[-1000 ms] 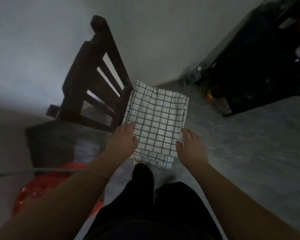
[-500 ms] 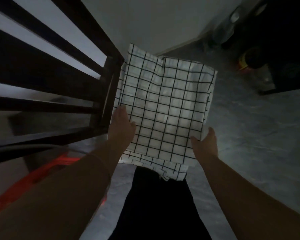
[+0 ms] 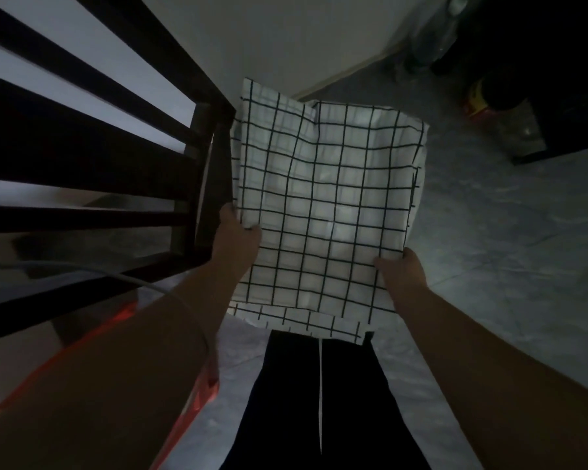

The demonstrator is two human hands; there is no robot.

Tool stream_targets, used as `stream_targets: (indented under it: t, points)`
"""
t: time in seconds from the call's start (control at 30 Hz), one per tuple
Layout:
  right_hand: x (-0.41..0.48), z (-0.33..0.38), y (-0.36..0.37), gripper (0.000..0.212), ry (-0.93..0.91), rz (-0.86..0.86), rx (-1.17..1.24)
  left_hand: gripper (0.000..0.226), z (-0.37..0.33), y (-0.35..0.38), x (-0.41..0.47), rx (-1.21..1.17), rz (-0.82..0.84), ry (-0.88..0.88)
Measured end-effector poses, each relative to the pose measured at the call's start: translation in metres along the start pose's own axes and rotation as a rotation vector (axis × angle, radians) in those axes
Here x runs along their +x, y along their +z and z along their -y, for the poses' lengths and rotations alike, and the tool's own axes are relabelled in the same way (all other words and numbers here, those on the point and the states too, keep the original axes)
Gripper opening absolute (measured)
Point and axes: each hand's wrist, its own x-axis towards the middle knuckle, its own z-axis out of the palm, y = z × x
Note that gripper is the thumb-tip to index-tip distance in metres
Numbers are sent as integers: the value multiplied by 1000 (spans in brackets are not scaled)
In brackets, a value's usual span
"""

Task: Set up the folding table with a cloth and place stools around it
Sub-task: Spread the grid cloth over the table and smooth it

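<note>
Cloth [image 3: 326, 212] (grid-checked) beside slatted frame [image 3: 82, 154]

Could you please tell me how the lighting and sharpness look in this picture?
Head view: dim; the white, black-gridded folded cloth is brightest, with a soft glare patch mid-sheet; the dark slatted wooden frame looms stretched by the wide angle; the upper right sinks to near black.

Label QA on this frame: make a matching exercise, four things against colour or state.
Things: 1 folded cloth; 2 slatted frame; 3 left hand; 4 right hand.
States: a dark, upper left; b grips cloth's right edge; c white, black grid; d grips cloth's left edge.
Pairs: 1-c; 2-a; 3-d; 4-b.
</note>
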Motion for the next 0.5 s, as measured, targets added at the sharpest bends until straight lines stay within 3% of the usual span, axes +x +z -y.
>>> stream_targets:
  t: [0.1,0.2,0.4,0.5]
  points:
    - [-10,1,-4,27,16,8,82,49,-6,-6,-8,-210,187,-82]
    - [-29,0,-15,19,-6,21,131,29,-20,-18,-30,-308,325,-42]
    - [-95,0,-64,11,-79,-18,185,33,-63,-53,-89,-173,353,116]
    - [-136,-3,-98,17,-105,-61,277,38,-92,-68,-130,-165,390,205]
